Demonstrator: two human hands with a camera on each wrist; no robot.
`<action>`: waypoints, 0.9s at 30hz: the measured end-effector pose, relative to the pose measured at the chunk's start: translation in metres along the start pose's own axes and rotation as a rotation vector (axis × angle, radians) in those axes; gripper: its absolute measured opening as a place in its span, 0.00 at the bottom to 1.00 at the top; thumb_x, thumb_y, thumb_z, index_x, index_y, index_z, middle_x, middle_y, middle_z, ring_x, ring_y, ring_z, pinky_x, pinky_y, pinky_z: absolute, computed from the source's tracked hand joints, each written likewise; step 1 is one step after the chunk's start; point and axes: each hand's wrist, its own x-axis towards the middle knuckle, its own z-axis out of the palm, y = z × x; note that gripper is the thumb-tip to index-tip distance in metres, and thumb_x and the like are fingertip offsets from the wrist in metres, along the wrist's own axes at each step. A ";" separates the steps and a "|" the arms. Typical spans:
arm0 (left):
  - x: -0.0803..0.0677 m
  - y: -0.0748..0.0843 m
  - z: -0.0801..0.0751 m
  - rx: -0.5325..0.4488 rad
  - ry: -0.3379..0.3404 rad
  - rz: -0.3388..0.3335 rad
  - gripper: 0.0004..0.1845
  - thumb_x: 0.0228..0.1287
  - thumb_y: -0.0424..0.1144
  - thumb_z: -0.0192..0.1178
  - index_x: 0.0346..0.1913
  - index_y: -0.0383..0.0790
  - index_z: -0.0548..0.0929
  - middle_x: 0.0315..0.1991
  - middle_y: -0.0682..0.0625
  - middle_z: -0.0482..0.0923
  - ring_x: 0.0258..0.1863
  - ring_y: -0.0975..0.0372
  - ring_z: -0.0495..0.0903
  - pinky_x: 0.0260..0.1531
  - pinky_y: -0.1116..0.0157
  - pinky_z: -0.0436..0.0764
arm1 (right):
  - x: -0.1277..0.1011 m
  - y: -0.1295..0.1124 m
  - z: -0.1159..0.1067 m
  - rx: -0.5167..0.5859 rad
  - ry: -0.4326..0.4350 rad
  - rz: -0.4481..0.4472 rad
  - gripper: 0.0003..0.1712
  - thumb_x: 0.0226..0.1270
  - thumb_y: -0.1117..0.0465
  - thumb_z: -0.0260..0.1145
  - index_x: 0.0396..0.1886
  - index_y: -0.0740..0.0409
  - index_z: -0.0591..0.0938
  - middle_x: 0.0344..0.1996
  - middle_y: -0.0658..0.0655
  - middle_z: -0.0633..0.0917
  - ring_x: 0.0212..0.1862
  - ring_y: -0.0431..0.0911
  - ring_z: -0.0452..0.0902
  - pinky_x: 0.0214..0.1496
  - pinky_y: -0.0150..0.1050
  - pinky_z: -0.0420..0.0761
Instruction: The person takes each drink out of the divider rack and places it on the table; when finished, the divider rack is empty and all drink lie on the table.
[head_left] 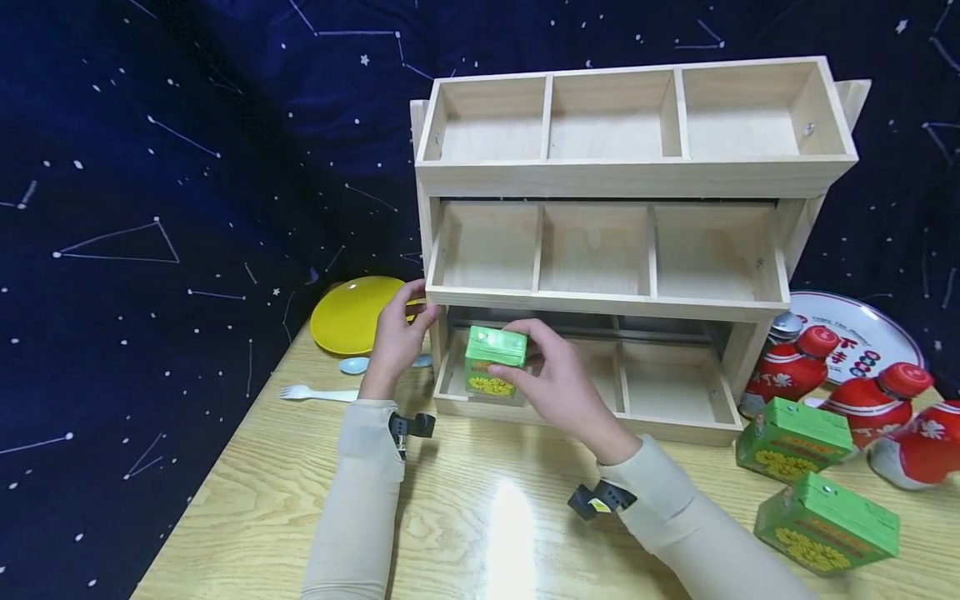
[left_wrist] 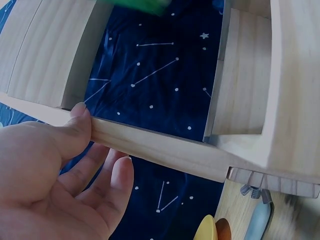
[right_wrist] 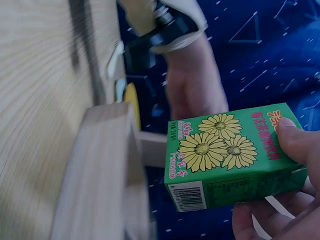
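Note:
My right hand grips a green carton printed with yellow flowers, held at the front of the bottom-left compartment of a three-tier wooden shelf. In the right wrist view the green carton lies between thumb and fingers. My left hand holds the left front corner of the shelf's middle tier; in the left wrist view its thumb presses on the wooden rail with the fingers beneath.
A yellow plate, a light spoon and a white fork lie left of the shelf. Two more green cartons, red bottles and a printed white plate sit at the right. A starry blue cloth hangs behind the table.

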 end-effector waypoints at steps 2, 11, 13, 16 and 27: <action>0.000 0.000 0.000 0.008 0.000 -0.001 0.24 0.70 0.38 0.60 0.67 0.46 0.72 0.62 0.47 0.74 0.56 0.51 0.77 0.53 0.55 0.81 | -0.007 -0.009 -0.005 -0.003 -0.010 0.008 0.26 0.59 0.62 0.76 0.56 0.53 0.76 0.43 0.52 0.82 0.39 0.49 0.81 0.36 0.41 0.84; 0.000 0.000 0.000 0.009 -0.001 0.003 0.24 0.71 0.37 0.60 0.67 0.45 0.72 0.62 0.45 0.74 0.56 0.51 0.77 0.54 0.54 0.81 | -0.052 -0.027 -0.029 -0.135 -0.074 0.016 0.26 0.58 0.57 0.76 0.55 0.49 0.77 0.42 0.44 0.82 0.41 0.44 0.80 0.34 0.38 0.84; 0.000 0.000 0.000 0.009 -0.002 0.001 0.24 0.71 0.38 0.60 0.67 0.45 0.72 0.62 0.46 0.74 0.56 0.51 0.77 0.54 0.54 0.80 | -0.062 -0.024 -0.033 -0.135 -0.075 -0.002 0.25 0.58 0.58 0.76 0.55 0.50 0.78 0.41 0.45 0.83 0.40 0.43 0.80 0.34 0.38 0.84; 0.001 -0.001 -0.001 0.008 -0.005 0.002 0.24 0.71 0.38 0.60 0.68 0.46 0.72 0.62 0.46 0.74 0.57 0.51 0.77 0.54 0.54 0.80 | -0.074 -0.019 -0.038 -0.150 -0.068 -0.004 0.24 0.58 0.58 0.76 0.53 0.51 0.78 0.39 0.44 0.83 0.38 0.42 0.79 0.35 0.37 0.82; 0.001 -0.002 0.001 0.014 -0.003 -0.001 0.25 0.70 0.39 0.60 0.68 0.46 0.72 0.62 0.45 0.74 0.57 0.50 0.76 0.54 0.54 0.80 | -0.108 0.006 -0.049 -0.191 -0.092 0.035 0.24 0.58 0.61 0.76 0.53 0.49 0.76 0.37 0.41 0.82 0.39 0.38 0.79 0.39 0.38 0.82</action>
